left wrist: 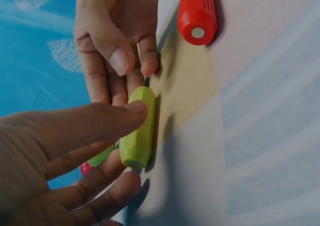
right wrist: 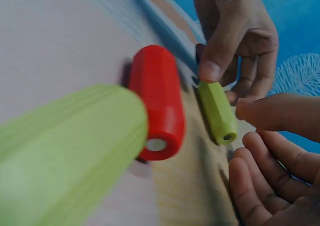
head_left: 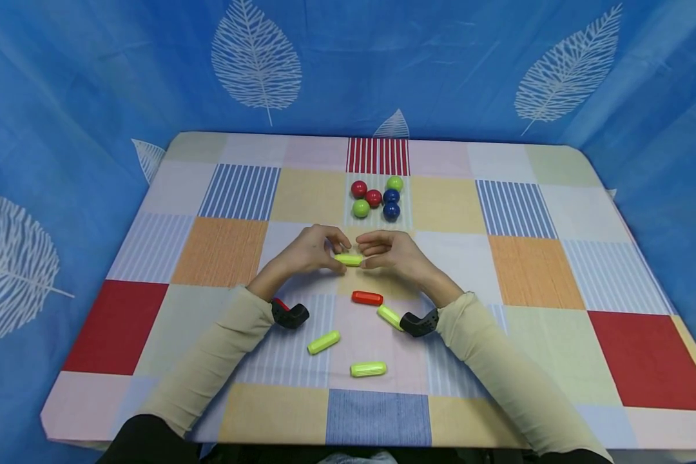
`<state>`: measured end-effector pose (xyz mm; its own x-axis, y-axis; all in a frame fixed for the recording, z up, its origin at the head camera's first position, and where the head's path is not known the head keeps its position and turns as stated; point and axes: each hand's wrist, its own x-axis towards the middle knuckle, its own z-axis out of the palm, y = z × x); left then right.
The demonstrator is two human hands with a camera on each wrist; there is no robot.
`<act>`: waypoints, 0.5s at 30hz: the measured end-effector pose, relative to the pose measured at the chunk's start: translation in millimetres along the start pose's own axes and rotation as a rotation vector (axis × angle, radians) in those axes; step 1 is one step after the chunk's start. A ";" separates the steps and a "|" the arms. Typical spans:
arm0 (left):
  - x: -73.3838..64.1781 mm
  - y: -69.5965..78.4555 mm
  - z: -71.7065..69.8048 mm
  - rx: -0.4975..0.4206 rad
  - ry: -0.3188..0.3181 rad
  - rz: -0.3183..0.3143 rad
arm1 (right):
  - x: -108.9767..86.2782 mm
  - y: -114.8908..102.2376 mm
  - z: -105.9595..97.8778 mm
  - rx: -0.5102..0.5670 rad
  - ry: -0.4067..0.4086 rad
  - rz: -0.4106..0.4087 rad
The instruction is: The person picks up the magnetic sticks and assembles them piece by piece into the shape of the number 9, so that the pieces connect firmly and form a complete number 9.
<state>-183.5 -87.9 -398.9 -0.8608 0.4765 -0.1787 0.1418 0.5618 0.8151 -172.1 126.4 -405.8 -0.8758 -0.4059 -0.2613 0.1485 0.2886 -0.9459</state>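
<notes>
Between the two hands is a yellow-green magnetic toy rod [head_left: 348,260], a short ribbed stick with a small round disc in its end. My left hand [head_left: 314,248] pinches its left part, thumb on top [left wrist: 135,111] and fingers along the side. My right hand [head_left: 396,251] is spread loosely by the other end, thumb and fingers apart; in the right wrist view a small gap parts its thumb from the rod [right wrist: 218,113]. Just nearer lies a red rod [head_left: 367,298], and beside it a yellow-green rod [head_left: 390,318] by the right wrist camera.
Two more yellow-green rods [head_left: 323,342] [head_left: 368,369] lie near the front of the patchwork-covered table [head_left: 383,412]. Beyond the hands sits a group of red, green and blue balls [head_left: 374,198]. A blue leaf-patterned curtain [head_left: 348,71] surrounds the table's far sides.
</notes>
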 end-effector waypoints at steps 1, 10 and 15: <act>0.3 0.0 0.7 -0.001 -0.001 0.004 | 0.0 0.4 0.7 -0.006 0.000 -0.001; 0.6 0.1 5.1 0.019 0.000 0.013 | 0.5 1.0 3.6 -0.067 0.026 -0.016; -0.6 1.8 5.8 0.018 0.005 0.025 | 1.1 4.4 4.4 -0.086 0.039 -0.009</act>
<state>-179.8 -83.3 -400.6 -0.8592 0.4874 -0.1559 0.1722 0.5622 0.8089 -170.4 123.4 -411.2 -0.8942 -0.3756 -0.2437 0.1020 0.3590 -0.9277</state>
